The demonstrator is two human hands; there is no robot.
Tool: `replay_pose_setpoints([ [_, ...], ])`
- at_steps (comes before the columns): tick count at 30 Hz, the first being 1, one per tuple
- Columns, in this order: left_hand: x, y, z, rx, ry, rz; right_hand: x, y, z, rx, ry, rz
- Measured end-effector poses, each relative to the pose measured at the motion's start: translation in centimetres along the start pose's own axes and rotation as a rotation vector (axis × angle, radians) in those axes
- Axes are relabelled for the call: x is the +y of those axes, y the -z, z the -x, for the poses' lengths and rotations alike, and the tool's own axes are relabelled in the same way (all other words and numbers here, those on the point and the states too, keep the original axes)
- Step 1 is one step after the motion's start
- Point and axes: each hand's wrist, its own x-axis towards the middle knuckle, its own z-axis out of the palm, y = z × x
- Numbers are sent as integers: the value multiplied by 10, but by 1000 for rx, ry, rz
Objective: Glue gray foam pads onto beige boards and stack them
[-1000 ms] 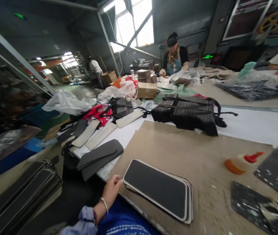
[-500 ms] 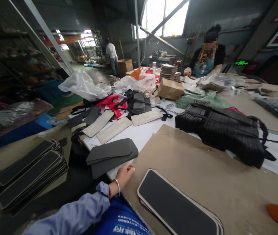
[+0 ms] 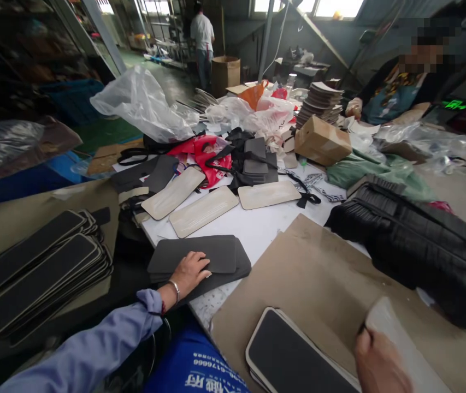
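My left hand [image 3: 189, 273] lies on top of a small stack of dark grey panels [image 3: 216, 251] at the table's edge, its fingers loosely bent over the top one. At the lower right, my right hand [image 3: 380, 363], somewhat blurred, grips a pale, thin panel [image 3: 400, 338] by its near side. Left of that hand, a pile of dark panels with pale borders [image 3: 294, 349] rests on a brown sheet [image 3: 273, 289]. Three cream-coloured panels lie apart beyond the grey stack, the middle cream panel [image 3: 204, 211] closest to it.
Bordered panels [image 3: 40, 284] are piled on a lower surface at left. A long bundle of black pieces [image 3: 413, 240] stands at right. Farther back are a cardboard box [image 3: 323, 140], plastic bags [image 3: 142, 103] and a red bag [image 3: 212, 155]. A co-worker [image 3: 408, 98] is across the table.
My left hand has moved from the table edge onto the grey panels. My right hand has come into view with the pale panel. The camera view has shifted.
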Motion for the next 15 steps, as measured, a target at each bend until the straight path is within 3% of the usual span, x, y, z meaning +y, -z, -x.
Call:
replay_pose_setpoints([
  [4, -11, 3, -1, 47, -139, 25, -73, -24, -36, -243, -26, 82],
  [8, -19, 8, -4, 173, -241, 48, -131, -31, -39, -464, -35, 15],
  [11, -14, 14, -6, 264, -321, -8, -165, -25, -32, -534, -41, -214],
  [15, 9, 18, -4, 322, -501, -106, -213, -15, -24, -682, -158, -788],
])
